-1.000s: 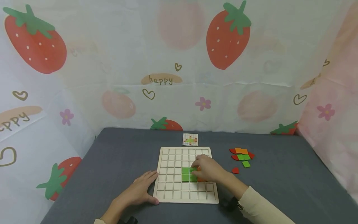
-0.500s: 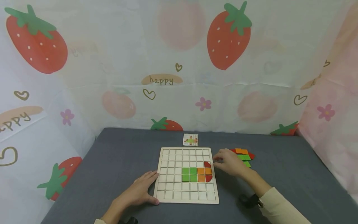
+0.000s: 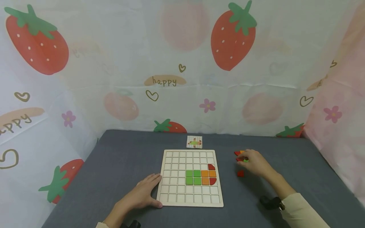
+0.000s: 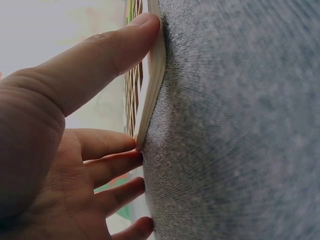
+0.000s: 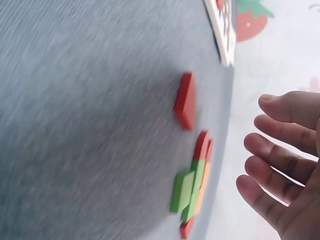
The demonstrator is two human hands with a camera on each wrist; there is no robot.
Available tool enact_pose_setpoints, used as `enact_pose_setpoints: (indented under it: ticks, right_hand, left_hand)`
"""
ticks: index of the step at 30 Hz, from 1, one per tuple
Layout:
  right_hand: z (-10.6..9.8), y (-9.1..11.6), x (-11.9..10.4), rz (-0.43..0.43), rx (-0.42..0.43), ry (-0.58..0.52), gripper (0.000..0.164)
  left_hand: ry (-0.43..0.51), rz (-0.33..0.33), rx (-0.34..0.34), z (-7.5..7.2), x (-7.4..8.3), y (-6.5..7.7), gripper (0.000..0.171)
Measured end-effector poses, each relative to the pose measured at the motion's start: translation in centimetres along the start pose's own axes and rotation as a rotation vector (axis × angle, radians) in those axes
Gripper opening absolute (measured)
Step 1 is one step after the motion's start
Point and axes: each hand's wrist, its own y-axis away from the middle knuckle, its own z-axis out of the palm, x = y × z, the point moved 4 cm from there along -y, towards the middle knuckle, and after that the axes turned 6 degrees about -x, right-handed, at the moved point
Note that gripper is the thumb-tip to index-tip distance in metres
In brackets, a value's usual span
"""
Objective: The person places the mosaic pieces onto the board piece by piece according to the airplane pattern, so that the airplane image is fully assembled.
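Your left hand (image 3: 143,192) lies with its fingers extended against the left edge of a pale wooden square grid board (image 3: 172,198), its thumb resting on the near left corner. Your right hand (image 3: 255,162) hovers to the right of the board, fingers loosely bent, spread and empty, above a cluster of thin loose red, orange and green pieces (image 5: 198,177), partly hidden by it in the head view. A single loose red piece (image 3: 240,173) lies on the near side of that cluster. In the board's right half, you have four green square tiles (image 3: 189,180) in a two-by-two block, three orange square tiles (image 3: 205,174) just right of them, and two red quarter-round tiles (image 3: 212,181) along the right side. A small white card with a printed coloured pattern (image 3: 194,142) lies just beyond the far edge, on the dark grey tabletop (image 3: 131,155).
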Motion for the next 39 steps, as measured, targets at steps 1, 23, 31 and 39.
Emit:
enact_pose_setpoints:
  ticks: [1,23,31,39]
  right_hand:
    - [0.0,0.1,0.3,0.008,-0.001,0.000,0.022]
    - [0.3,1.9,3.6,0.077,-0.052,0.047,0.021]
    - [0.3,2.0,3.5,0.078,-0.058,0.055,0.021]
    - [0.2,2.0,3.3,0.080,-0.062,0.091,0.020]
  left_hand:
    - [-0.001,0.002,0.002,0.0,0.0,0.0,0.101]
    - [0.010,0.005,0.008,0.1,0.0,0.0,0.100]
    - [0.011,0.006,0.013,0.1,-0.1,0.0,0.101]
    - [0.018,0.013,0.023,0.1,0.0,0.0,0.101]
